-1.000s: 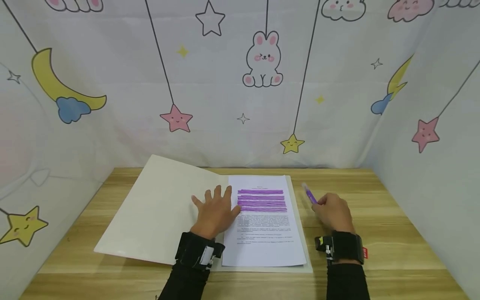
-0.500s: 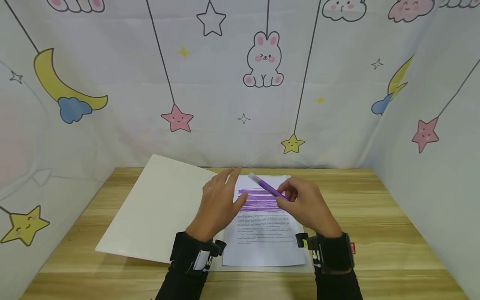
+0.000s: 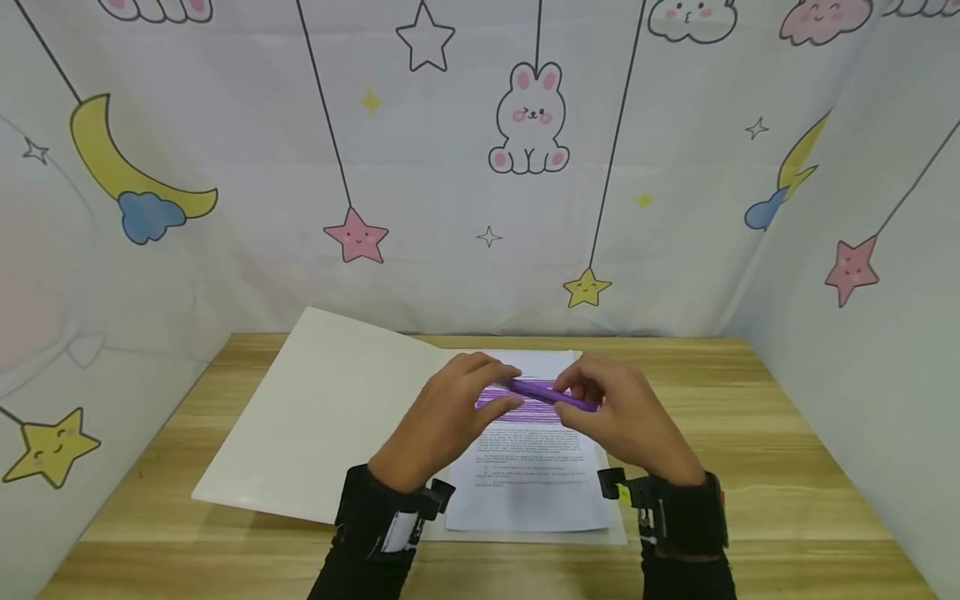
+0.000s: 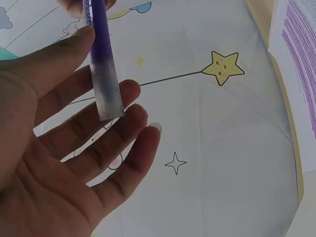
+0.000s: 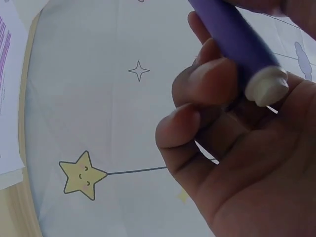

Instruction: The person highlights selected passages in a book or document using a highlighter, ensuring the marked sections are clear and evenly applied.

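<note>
Pen [image 3: 543, 393] is raised over the paper [image 3: 525, 510], between our two hands. We grip its barrel [image 5: 237, 42] with the right hand [image 3: 618, 412], thumb and fingers closing on the purple section, white end [image 5: 269, 88] near the palm. At the opposite end, the clear cap [image 4: 106, 89] sits between the thumb and bent fingers of the left hand [image 3: 453, 408]; we cannot tell whether they grip it. Below, we see the paper on an open folder [image 3: 315, 417].

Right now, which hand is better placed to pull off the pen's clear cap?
Probably the left hand: its fingers are by the clear cap, while the right hand grips the purple pen nearer its white end.
</note>
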A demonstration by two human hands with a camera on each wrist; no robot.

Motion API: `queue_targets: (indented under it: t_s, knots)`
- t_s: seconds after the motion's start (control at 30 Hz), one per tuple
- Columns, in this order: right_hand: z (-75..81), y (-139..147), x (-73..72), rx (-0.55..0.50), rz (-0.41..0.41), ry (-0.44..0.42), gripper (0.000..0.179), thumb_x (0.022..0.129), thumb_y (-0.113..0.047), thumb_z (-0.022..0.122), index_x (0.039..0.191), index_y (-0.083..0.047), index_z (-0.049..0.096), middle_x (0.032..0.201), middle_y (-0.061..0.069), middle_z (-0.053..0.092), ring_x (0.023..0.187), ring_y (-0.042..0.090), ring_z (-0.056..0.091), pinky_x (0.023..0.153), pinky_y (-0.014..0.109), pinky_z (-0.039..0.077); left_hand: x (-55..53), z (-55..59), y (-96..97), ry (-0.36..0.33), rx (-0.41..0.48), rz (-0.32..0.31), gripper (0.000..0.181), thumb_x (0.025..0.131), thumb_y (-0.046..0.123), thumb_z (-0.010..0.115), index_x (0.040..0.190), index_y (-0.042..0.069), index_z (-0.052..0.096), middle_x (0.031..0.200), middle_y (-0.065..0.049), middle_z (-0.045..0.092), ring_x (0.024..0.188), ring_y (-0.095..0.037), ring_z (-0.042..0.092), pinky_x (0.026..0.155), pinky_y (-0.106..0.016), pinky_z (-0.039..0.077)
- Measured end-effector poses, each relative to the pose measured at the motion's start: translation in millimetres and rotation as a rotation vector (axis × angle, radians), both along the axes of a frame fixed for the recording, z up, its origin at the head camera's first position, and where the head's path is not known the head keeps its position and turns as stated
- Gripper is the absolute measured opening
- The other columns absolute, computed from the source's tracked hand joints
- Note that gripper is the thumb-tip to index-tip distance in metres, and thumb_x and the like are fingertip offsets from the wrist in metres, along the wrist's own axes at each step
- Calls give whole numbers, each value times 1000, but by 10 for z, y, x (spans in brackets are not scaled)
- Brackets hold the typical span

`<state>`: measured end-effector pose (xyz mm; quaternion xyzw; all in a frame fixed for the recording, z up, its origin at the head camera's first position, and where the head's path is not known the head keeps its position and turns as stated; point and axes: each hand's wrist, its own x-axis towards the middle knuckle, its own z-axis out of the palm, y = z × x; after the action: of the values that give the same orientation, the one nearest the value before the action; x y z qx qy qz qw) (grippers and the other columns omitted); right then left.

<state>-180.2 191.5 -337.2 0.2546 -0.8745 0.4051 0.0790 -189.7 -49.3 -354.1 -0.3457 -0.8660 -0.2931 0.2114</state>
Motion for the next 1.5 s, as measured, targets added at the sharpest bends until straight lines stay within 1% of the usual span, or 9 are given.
queue_targets:
  t_s: [0.17, 0.27, 0.4, 0.5, 0.67, 0.83, 1.1, 1.3, 1.5]
  knots:
    - [29, 82, 31, -130, -9, -28, 10, 93, -8, 73, 102, -12, 72, 93, 0, 64, 79, 20, 59, 68, 32, 51, 21, 23, 16, -41, 51, -45, 21, 93, 17, 74, 111, 8, 73, 98, 2, 64, 90, -12, 56, 75, -24, 52]
    - [33, 99, 46, -294, 9, -94, 10, 97, -10, 69, 107, -8, 68, 92, 8, 62, 74, 23, 58, 65, 29, 50, 51, 54, 69, -44, 95, -88, 18, 95, 17, 71, 109, 6, 71, 98, 2, 63, 85, -9, 55, 72, -21, 51]
    - [23, 4, 38, -553, 160, -204, 11, 98, -2, 63, 108, 2, 62, 86, 18, 55, 67, 25, 54, 63, 28, 48, 101, 100, 157, -5, 160, -165, 16, 97, 14, 67, 110, 3, 67, 98, 1, 61, 82, -9, 54, 69, -19, 49]
    - [8, -128, 16, -630, 255, -238, 10, 96, -1, 65, 105, 3, 60, 86, 21, 55, 67, 25, 54, 63, 30, 49, 140, 123, 202, 32, 184, -212, 17, 97, 11, 67, 111, 1, 64, 99, -2, 61, 84, -10, 55, 72, -17, 50]
    - [-12, -244, 10, -646, 243, -197, 10, 94, -3, 69, 96, 3, 61, 81, 21, 59, 59, 25, 53, 54, 30, 50, 186, 140, 231, 66, 146, -203, 19, 96, 9, 68, 112, 0, 64, 96, -3, 59, 83, -11, 54, 71, -17, 49]
    - [-8, -217, 18, -655, 225, -228, 12, 95, -4, 68, 93, 6, 62, 79, 22, 62, 55, 23, 54, 51, 30, 51, 206, 138, 267, 48, 94, -206, 10, 101, 10, 61, 107, 2, 64, 87, 2, 55, 76, -10, 49, 63, -16, 43]
    - [64, -133, 48, -598, 225, -183, 7, 94, -1, 68, 88, 1, 67, 74, 22, 60, 52, 21, 53, 45, 29, 48, 201, 140, 317, 34, 181, -276, 9, 102, 11, 60, 105, 4, 66, 87, 3, 62, 76, -7, 52, 64, -16, 44]
    - [119, -96, 81, -609, 225, -156, 6, 93, 2, 67, 87, 0, 67, 71, 21, 60, 50, 26, 53, 47, 32, 48, 193, 171, 339, 37, 220, -312, 11, 101, 9, 61, 106, 4, 69, 87, 1, 66, 76, -7, 54, 65, -17, 46]
    - [124, -76, 99, -584, 226, -138, 8, 94, 2, 66, 86, -2, 66, 69, 18, 60, 49, 25, 53, 45, 31, 47, 192, 165, 346, 23, 256, -359, 15, 100, 8, 62, 112, 3, 70, 96, 1, 70, 83, -5, 59, 72, -17, 50]
